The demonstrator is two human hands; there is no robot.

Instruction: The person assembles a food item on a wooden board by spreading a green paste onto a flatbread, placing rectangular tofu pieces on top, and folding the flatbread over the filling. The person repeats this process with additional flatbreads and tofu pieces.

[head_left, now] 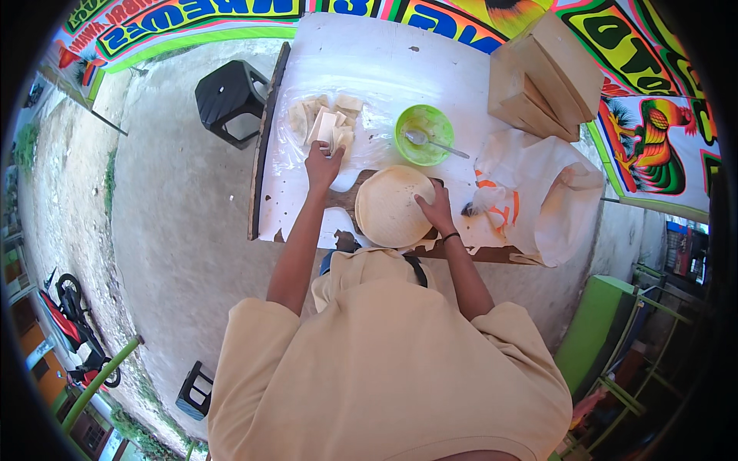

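On a white-covered table lies a stack of round, pale, thin dough sheets (393, 207), resting over a dark wooden board (344, 201). My right hand (437, 210) touches the stack's right edge, thumb and fingers spread apart. Farther left, my left hand (323, 164) reaches the near edge of a pile of pale, flat folded pieces (327, 123) on clear plastic. Its thumb and forefinger are apart and touch the pile. Beyond the stack stands a green bowl (421, 117) with pale filling inside. A metal spoon (438, 144) leans in the bowl, its handle over the right rim.
Right of the stack lies a crumpled white plastic bag (538, 196) with orange print. An open cardboard box (542, 77) stands at the far right corner. A black stool (231, 104) is beyond the table's left edge, and a colourful banner (200, 27) hangs behind.
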